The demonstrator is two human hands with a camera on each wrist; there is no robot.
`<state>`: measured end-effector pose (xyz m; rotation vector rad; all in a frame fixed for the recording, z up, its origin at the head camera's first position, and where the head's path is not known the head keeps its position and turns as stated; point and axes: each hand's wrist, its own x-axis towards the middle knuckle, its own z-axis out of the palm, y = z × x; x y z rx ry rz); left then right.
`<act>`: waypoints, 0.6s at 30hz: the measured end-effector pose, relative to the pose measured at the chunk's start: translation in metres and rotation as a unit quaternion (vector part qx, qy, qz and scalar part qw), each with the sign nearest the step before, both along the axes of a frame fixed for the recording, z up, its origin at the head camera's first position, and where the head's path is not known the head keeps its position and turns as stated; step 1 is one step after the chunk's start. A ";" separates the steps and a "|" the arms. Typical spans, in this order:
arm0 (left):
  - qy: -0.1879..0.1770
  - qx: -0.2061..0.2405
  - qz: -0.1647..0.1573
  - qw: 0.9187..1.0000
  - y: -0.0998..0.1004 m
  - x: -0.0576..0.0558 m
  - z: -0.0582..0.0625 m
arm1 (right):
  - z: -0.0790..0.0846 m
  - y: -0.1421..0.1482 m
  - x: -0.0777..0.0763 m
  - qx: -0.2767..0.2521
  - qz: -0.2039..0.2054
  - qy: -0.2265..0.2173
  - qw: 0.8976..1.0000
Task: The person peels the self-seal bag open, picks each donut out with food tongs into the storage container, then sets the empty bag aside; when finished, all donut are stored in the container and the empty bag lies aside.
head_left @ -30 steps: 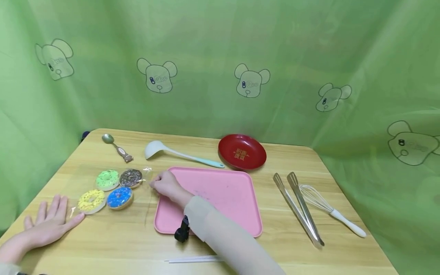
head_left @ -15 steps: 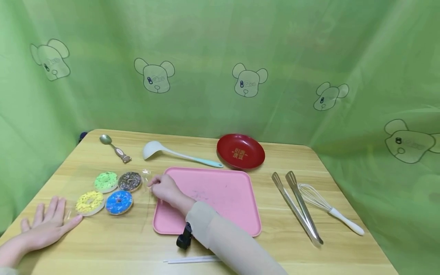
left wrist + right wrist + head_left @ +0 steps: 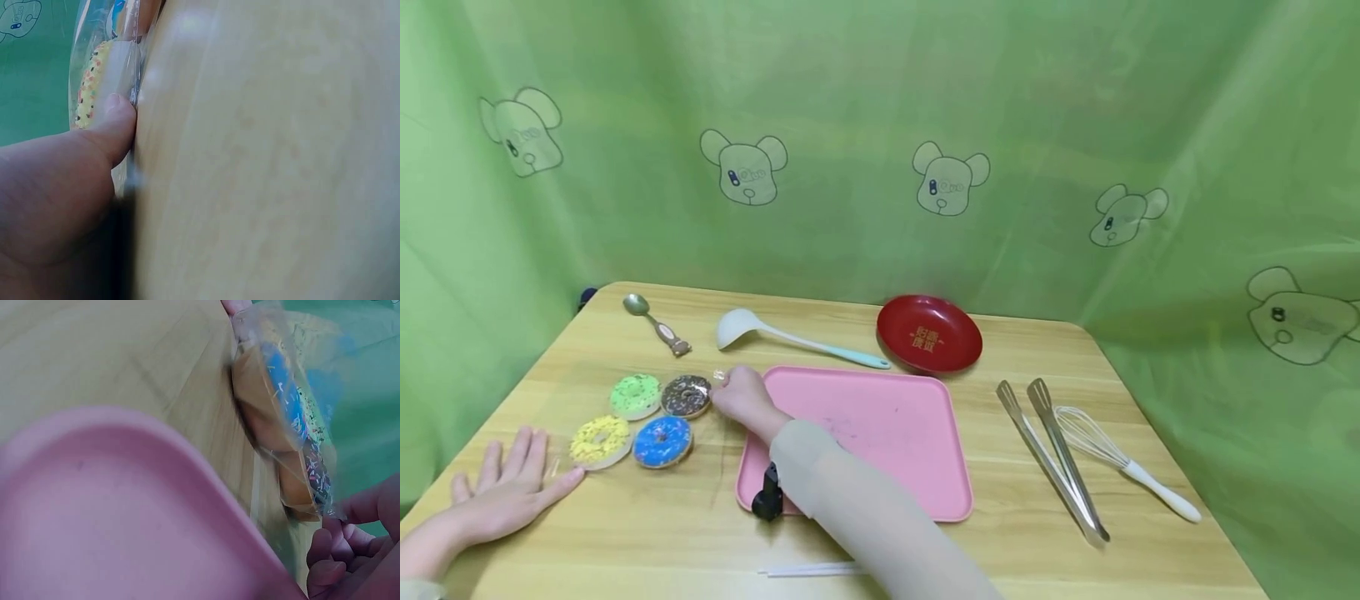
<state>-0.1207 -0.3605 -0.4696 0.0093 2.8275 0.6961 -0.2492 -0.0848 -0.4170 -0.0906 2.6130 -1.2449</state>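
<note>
Left hand (image 3: 505,496) spread on the counter (image 3: 647,537), thumb on a clear bag (image 3: 251,326) of four doughnuts (image 3: 662,440), right hand (image 3: 745,400) pinching the bag's edge near a pink tray (image 3: 898,437)

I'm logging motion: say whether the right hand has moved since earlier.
Yes: in the head view, the right hand has shifted left against the pink tray.

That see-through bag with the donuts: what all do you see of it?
The bag is clear, shiny and crinkled, like thin plastic. It lies on the table, left of the pink tray, and holds a green donut, a brown donut, a yellow donut and a blue donut, all sprinkled. The right hand pinches its edge near the brown donut; the left hand appears to touch it beside the yellow donut. Whether it is sealed is hard to tell.
</note>
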 end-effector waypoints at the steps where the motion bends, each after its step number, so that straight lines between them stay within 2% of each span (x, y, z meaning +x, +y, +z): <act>1: 0.000 0.001 0.000 1.000 0.000 0.000 0.000 | 0.000 0.000 0.000 -0.002 -0.001 -0.001 1.000; 8: 0.006 0.002 0.003 1.000 -0.006 0.002 -0.009 | -0.002 0.004 0.001 -0.024 -0.017 -0.005 1.000; 14: 0.007 0.000 0.002 1.000 -0.003 0.002 -0.006 | -0.004 0.012 -0.002 -0.031 -0.036 -0.002 0.999; 18: 0.008 0.000 0.000 1.000 -0.001 0.001 -0.004 | -0.006 0.019 -0.006 -0.040 -0.065 -0.003 0.997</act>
